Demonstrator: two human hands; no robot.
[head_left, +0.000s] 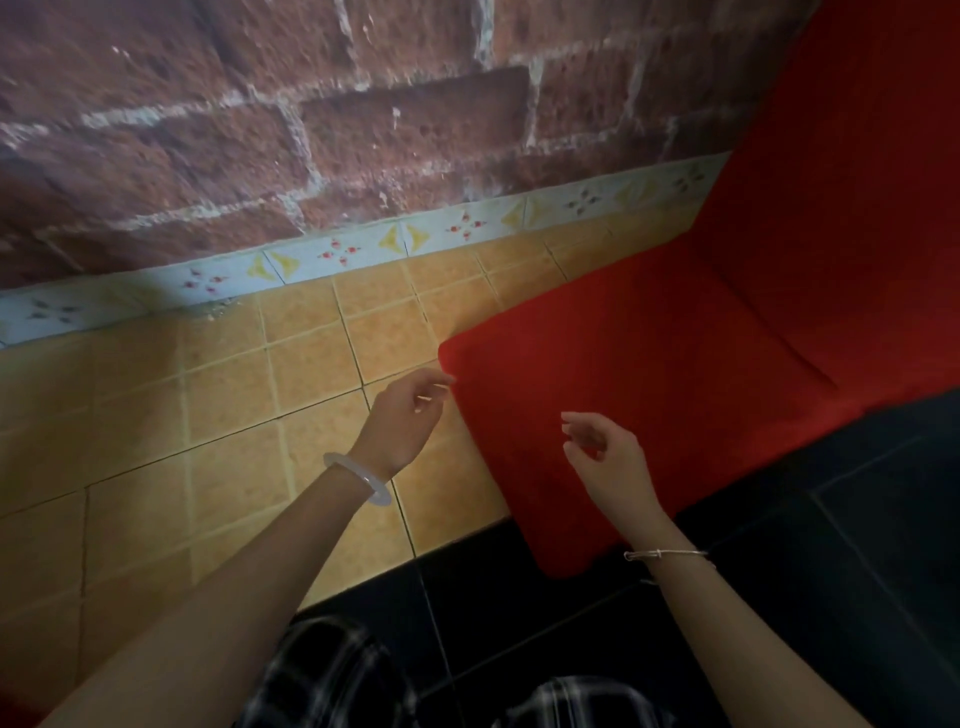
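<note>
A red cloth (649, 374) lies spread over the floor and rises up on the right. My left hand (408, 415), with a pale bangle on the wrist, is at the cloth's left edge, its fingertips touching or nearly touching the corner there. My right hand (605, 460), a thin bracelet on its wrist, hovers over the red cloth with its fingers loosely curled and nothing in them. Whether the left fingers pinch the cloth's edge is not clear.
A brick wall (311, 130) stands ahead, with a strip of patterned blue tiles (332, 254) along its foot. Tan floor tiles (208, 415) cover the left; dark tiles (779, 623) lie at the lower right. Checked clothing (322, 675) shows at the bottom.
</note>
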